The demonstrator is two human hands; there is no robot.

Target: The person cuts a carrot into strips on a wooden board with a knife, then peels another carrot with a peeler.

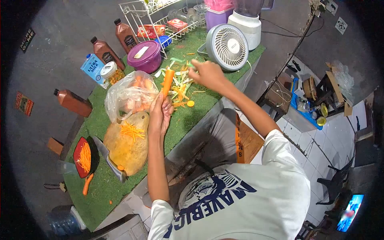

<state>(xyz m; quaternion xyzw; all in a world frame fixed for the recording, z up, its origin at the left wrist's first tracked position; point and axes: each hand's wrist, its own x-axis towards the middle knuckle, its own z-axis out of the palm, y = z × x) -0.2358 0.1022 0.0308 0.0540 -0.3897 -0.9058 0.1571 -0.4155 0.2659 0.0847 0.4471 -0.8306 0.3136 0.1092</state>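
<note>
My left hand (161, 112) is wrapped round the lower end of an orange carrot (168, 82), which points up and away from me. Just right of the carrot's top, my right hand (208, 75) is closed on a light green peeler (183, 62), its blade not clear at this size. Pale and orange peelings (183, 85) lie on the green mat under both hands. A clear plastic bag of carrots (132, 94) rests left of the carrot. Nearer me, a wooden cutting board (125, 150) bears carrot strips (133, 131), with a knife (110, 160) along its left edge.
A red and black bowl of shredded carrot (84, 158) sits at the left, a small carrot (87, 185) beside it. Farther back stand a purple tub (145, 60), brown bottles (105, 52), a milk carton (94, 70), a wire rack (142, 20), a fan (229, 47) and a blender (246, 26).
</note>
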